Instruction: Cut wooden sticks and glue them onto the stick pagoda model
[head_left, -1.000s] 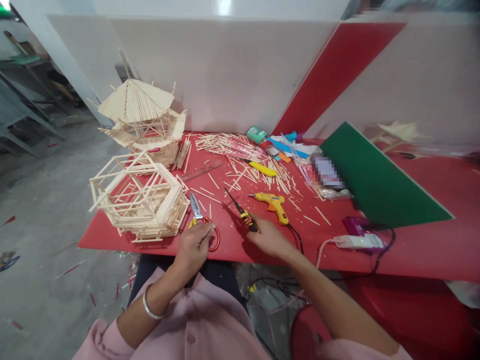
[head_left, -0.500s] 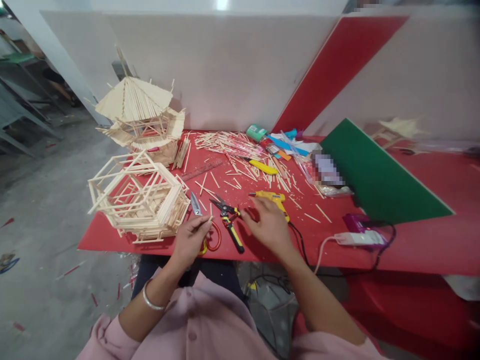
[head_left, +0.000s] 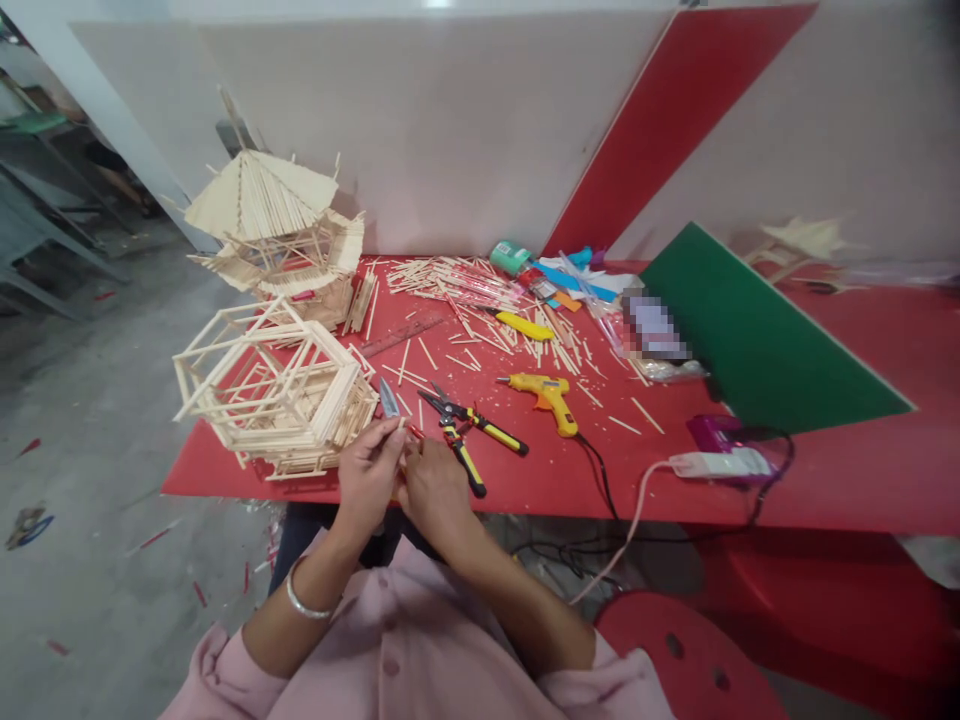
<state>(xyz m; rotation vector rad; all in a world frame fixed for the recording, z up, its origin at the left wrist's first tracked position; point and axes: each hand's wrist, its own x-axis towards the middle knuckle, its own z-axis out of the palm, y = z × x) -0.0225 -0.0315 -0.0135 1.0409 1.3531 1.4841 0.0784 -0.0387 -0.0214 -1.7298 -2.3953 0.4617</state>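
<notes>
My left hand [head_left: 367, 475] pinches a thin wooden stick [head_left: 400, 424] at the front edge of the red table [head_left: 540, 480]. My right hand [head_left: 435, 490] is pressed against it, fingers curled over the red handles of the scissors [head_left: 388, 399]. Only the scissors' blades show, pointing away from me. Whether the right hand grips the handles is hidden. Black-and-yellow pliers [head_left: 471, 432] lie just right of my hands. A yellow glue gun [head_left: 551, 394] lies further right with its cord running off the table.
A hexagonal stick frame [head_left: 274, 390] stands left of my hands, with a roofed stick pavilion [head_left: 274, 225] behind it. Loose sticks [head_left: 480, 300], a yellow knife [head_left: 525, 325], a green board [head_left: 757, 340] and a white power strip [head_left: 720, 462] are here. A red stool [head_left: 675, 660] sits below.
My right hand let go of the pliers, passed by the glue gun, then came back to meet my left hand over the scissors' handles. The pliers now lie open on the table.
</notes>
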